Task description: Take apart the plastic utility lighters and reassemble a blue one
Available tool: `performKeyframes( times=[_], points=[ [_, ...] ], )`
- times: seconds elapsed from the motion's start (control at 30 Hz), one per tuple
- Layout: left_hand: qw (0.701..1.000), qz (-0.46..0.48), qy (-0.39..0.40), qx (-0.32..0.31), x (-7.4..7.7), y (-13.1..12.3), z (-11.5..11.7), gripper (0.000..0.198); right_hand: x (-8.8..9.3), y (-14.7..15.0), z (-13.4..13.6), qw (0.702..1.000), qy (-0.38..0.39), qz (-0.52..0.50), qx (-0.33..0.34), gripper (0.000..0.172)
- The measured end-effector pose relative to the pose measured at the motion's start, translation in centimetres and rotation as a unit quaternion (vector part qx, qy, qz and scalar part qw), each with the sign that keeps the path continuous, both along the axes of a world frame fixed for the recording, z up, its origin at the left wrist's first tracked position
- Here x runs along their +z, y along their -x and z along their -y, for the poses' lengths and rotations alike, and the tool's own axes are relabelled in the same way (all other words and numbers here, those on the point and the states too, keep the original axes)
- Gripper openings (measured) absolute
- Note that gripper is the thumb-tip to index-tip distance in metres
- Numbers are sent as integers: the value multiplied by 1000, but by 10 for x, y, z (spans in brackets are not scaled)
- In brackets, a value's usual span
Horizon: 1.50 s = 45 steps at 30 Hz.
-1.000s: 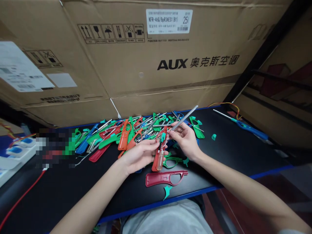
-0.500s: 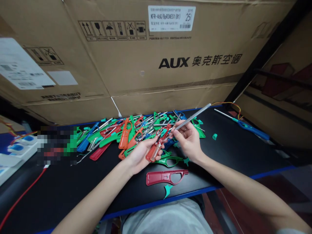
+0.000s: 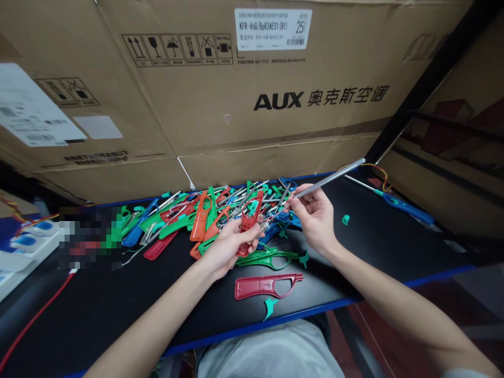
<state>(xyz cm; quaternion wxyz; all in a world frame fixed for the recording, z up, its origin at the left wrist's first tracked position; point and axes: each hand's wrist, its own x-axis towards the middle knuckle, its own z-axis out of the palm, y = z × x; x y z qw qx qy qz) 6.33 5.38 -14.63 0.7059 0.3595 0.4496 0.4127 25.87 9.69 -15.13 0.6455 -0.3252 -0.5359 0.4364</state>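
Pinching a metal tube (image 3: 331, 178) in raised right hand (image 3: 317, 220), left hand (image 3: 226, 248) seemingly closed around red handle (image 3: 249, 221).

The big box (image 3: 252, 105) stands behind the pile of parts (image 3: 205, 210). A handle shell (image 3: 268, 286) lies before the pile, and a long lighter (image 3: 401, 207) lies to its right.

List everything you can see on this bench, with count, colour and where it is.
table: one, black, under everything
boxes: several, brown, behind table
pile of shells: many, green, red, orange, blue, table middle
loose shell: one, dark red, near front edge
lighter: one, blue, far right
cable: one, red, left
tube: one, silver, raised right of pile
held shell: one, red, over pile's front
left hand: one, gripping held shell
right hand: one, pinching tube
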Motion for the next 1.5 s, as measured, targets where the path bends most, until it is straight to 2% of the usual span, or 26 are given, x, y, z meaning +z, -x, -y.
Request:
performKeyframes(
  times=[0.2, 0.43, 0.63, 0.77, 0.97, 1.17, 1.27, 1.5],
  points=[
    [1000, -19, -18, -1, -1, -1, 0, 59, -3, -3, -6, 1000, 5, 7, -18, 35],
    [998, -42, -31, 16, 0, -1, 0, 53, -8, -4, -12, 999, 12, -26, -22, 33],
    [995, -90, -28, 33, 2, 3, -1, 51, -9, -41, -47, 990, 19, -111, -90, 44],
    [989, -111, -83, 59, 4, 5, -4, 46, -7, -49, -52, 994, 48, -88, -35, 48],
    [989, -94, -93, 71, 3, 6, -6, 44, -4, -20, -22, 991, 74, -67, 84, 39],
    [986, -96, -99, 94, 0, 4, -6, 50, -7, -7, -10, 980, 118, -55, 153, 44],
    [985, -105, -104, 92, 0, 5, -6, 49, -10, -5, -9, 975, 126, -63, 172, 43],
    [982, -127, -112, 83, -2, 7, -8, 46, -14, -7, -14, 971, 146, -82, 170, 42]
  ],
)
